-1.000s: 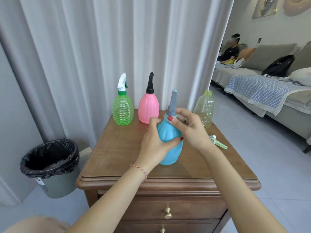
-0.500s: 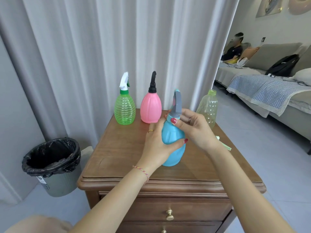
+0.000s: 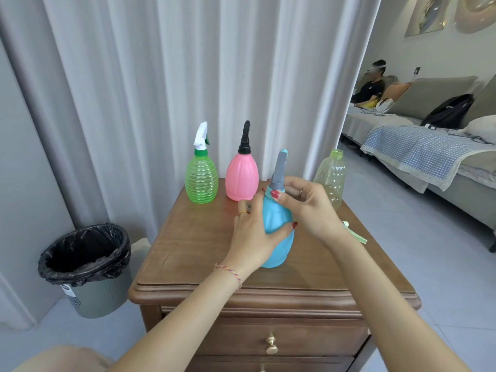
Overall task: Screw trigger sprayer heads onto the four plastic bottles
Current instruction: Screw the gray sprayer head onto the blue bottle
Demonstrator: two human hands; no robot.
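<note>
A blue bottle (image 3: 277,224) stands mid-table, gripped around its body by my left hand (image 3: 252,234). A grey sprayer head (image 3: 279,170) sits on its neck, and my right hand (image 3: 308,208) pinches the collar at its base. At the back stand a green ribbed bottle (image 3: 201,181) with a white sprayer head and a pink bottle (image 3: 242,177) with a black one. A pale yellow-green bottle (image 3: 331,178) with a bare open neck stands at the back right. A loose light green sprayer head (image 3: 354,233) lies on the table, mostly hidden behind my right wrist.
The bottles rest on a brown wooden chest of drawers (image 3: 193,242). A bin lined with a black bag (image 3: 86,267) stands on the floor to the left. Grey curtains hang behind. A sofa (image 3: 429,157) with a seated person is at the right.
My right hand has shifted its fingers around the collar of the grey sprayer head, and the head has tilted slightly. The blue bottle stays in my left hand.
</note>
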